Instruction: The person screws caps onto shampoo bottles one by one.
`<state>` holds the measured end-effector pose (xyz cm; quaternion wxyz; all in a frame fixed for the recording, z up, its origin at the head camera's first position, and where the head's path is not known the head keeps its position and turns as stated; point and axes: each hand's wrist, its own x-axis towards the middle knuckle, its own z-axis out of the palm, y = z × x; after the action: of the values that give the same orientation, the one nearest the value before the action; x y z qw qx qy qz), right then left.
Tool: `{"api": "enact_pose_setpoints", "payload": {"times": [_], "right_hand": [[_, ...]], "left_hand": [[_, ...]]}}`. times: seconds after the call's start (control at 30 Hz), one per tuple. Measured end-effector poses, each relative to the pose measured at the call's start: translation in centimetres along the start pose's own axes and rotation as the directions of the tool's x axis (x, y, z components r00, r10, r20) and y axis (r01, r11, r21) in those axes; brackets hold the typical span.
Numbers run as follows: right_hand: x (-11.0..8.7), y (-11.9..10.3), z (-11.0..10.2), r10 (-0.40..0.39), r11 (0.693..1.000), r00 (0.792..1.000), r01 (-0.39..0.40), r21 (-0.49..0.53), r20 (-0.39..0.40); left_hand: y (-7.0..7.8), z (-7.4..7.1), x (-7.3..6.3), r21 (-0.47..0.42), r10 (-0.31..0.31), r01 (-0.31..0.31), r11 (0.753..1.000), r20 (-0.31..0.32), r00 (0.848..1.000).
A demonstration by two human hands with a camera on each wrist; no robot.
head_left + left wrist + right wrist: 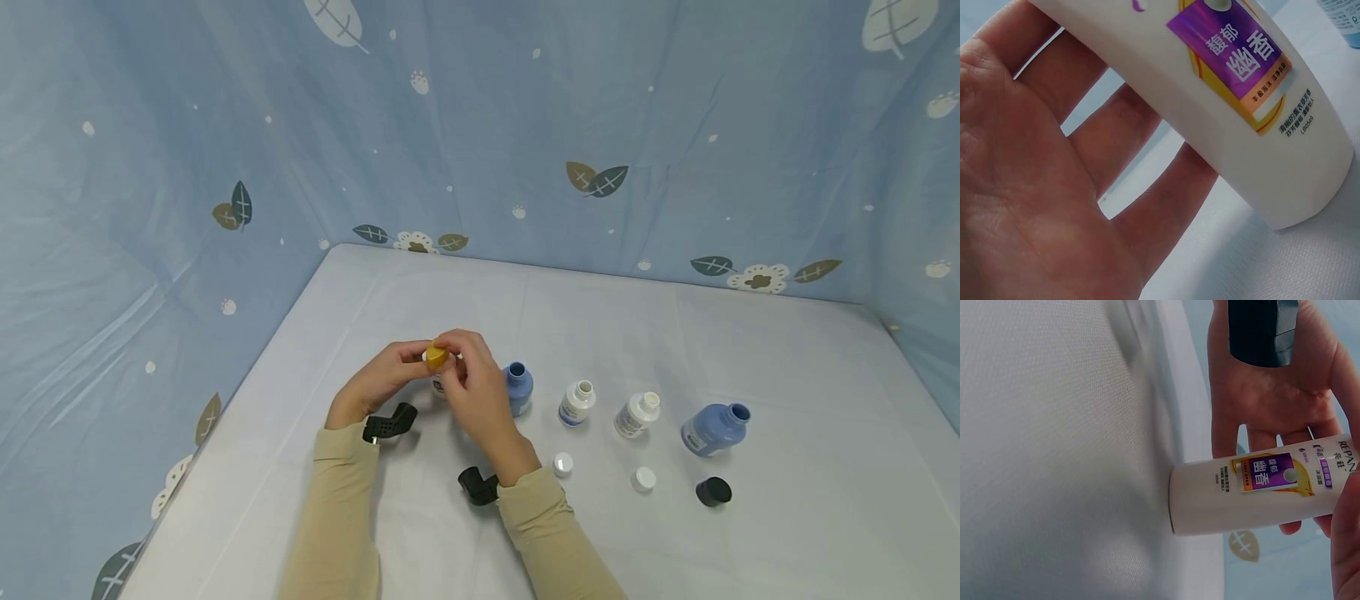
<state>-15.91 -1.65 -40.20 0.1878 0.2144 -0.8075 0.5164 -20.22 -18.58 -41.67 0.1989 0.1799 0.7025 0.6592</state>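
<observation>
A white bottle (1260, 156) with a purple and gold label stands with its base at the white cloth. In the head view its yellow cap (437, 357) shows between both hands, which hide most of the bottle (438, 387). My left hand (384, 375) holds it near the top, thumb and forefinger by the cap, the other fingers spread behind the bottle in the left wrist view. With thumb and fingertips, my right hand (477, 392) pinches the yellow cap from the right side. The right wrist view shows the bottle (1210, 500) sideways, with the left palm (1272, 394) behind it.
Right of the hands are an uncapped blue bottle (518, 390), two uncapped white bottles (576, 405) and another uncapped blue bottle (712, 430). Nearer me lie two white caps (562, 464) and a black cap (713, 492). Patterned blue cloth (480, 125) hangs behind the table.
</observation>
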Motion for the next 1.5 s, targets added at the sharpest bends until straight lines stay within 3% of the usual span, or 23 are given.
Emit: {"api": "enact_pose_setpoints", "payload": {"times": [0.43, 1.0, 1.5], "right_hand": [[-0.06, -0.35, -0.13, 0.064, 0.998, 0.997, -0.065, -0.017, -0.050], [-0.06, -0.27, -0.17, 0.039, 0.999, 0.997, -0.040, -0.003, -0.073], [0.06, -0.12, -0.13, 0.021, 1.000, 1.000, -0.020, 0.023, -0.021]], "left_hand": [[0.34, 0.18, 0.10, -0.005, -0.059, 0.059, 0.998, -0.040, 0.997], [0.01, 0.06, 0.01, 0.026, -0.010, 0.010, 1.000, -0.023, 1.000], [0.08, 0.06, -0.02, 0.001, -0.006, 0.006, 1.000, -0.014, 1.000]]}}
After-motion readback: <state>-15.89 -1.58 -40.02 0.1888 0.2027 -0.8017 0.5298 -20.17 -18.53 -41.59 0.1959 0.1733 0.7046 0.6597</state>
